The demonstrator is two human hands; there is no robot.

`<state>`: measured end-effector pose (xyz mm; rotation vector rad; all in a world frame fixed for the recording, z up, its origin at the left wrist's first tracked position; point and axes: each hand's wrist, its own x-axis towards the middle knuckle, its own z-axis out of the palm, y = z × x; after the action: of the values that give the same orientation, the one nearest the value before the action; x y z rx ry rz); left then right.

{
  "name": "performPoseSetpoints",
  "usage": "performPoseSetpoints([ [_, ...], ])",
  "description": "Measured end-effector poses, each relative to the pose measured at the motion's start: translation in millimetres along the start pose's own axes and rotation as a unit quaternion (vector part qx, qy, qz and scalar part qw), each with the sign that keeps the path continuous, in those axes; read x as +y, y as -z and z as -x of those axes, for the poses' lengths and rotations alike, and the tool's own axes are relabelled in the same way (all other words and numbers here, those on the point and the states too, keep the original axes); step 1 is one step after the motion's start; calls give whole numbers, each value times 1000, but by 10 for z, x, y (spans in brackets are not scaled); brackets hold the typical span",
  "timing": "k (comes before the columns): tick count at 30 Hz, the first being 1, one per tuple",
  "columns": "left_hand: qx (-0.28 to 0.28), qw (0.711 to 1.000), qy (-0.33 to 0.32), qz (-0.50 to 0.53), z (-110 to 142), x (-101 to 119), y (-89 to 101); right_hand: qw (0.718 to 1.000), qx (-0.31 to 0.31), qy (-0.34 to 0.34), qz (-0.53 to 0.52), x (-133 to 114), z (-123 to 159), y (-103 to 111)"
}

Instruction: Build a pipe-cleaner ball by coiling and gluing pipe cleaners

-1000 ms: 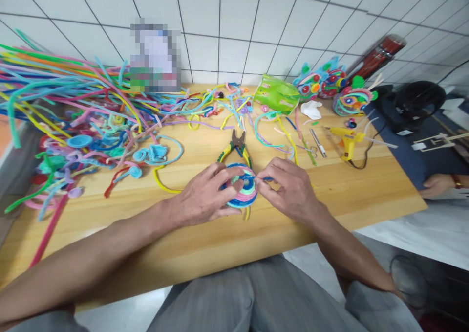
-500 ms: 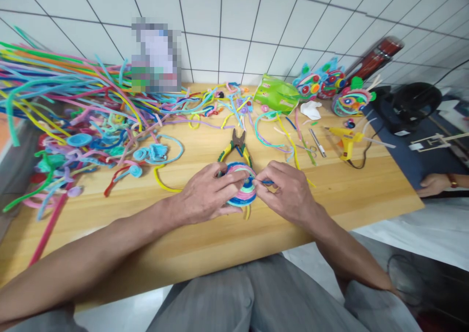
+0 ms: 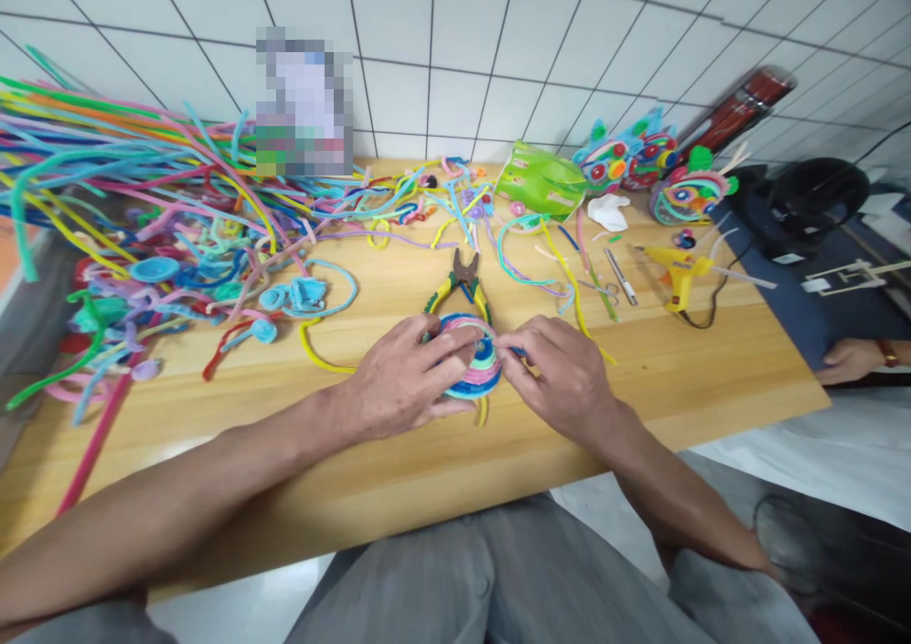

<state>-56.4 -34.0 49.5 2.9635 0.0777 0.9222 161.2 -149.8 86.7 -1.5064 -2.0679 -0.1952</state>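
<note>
The fingers (image 3: 451,375) of the left hand (image 3: 407,383) curve over a coiled pipe-cleaner disc (image 3: 487,376) and grip its left side, loosely spread, while those of the right hand (image 3: 566,371) are drawn to a narrow pinch on a blue pipe cleaner (image 3: 519,351) at the disc's right rim; exactly how the tips meet there is too small to tell. The disc, ringed in blue, pink and pale green, sits just in from the middle of the tabletop's (image 3: 399,478) near edge, with a short yellow pipe cleaner (image 3: 482,414) sticking out beneath it toward that edge. Just beyond the disc lie pliers (image 3: 466,272), jaws spread and pointing to the far edge. A hot-glue gun (image 3: 678,272) rests toward the right edge, and a heap of pipe cleaners (image 3: 153,165) fills the far left corner. The step in hand looks like working the blue strand into the coil; the next move seems to call for a steady left hold and a fine, close pinch on the right.
</note>
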Motion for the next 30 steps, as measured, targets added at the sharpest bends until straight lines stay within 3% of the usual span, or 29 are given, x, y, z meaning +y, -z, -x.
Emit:
performPoseSetpoints([
  [4, -6, 1000, 12, 1, -18, 15, 16, 997, -4, 17, 75, -66, -43, 50],
  [8, 2, 1000, 23, 2, -18, 34, 11, 991, 60, 11, 122, -217, 87, 193],
  [10, 2, 1000, 28, -2, -16, 42, 4, 997, 55, 5, 57, -271, 196, 228],
  [12, 4, 999, 32, -5, -16, 47, 0, 997, 5, -56, -47, -256, 283, 191],
  [14, 9, 999, 30, -6, -21, 49, -1, 978, -31, -154, -139, -165, 323, 86],
  [17, 15, 1000, 24, -7, -27, 49, -3, 942, 8, -230, -242, 24, 292, -102],
  [20, 20, 1000, 22, -3, -25, 47, -14, 937, 34, -203, -283, 115, 205, -187],
  [26, 3, 999, 25, -26, -8, 50, -43, 975, 40, -85, -201, 65, 66, -107],
  [30, 1, 999, 36, -18, 2, 49, -66, 981, 43, -58, -179, 127, 17, -107],
])
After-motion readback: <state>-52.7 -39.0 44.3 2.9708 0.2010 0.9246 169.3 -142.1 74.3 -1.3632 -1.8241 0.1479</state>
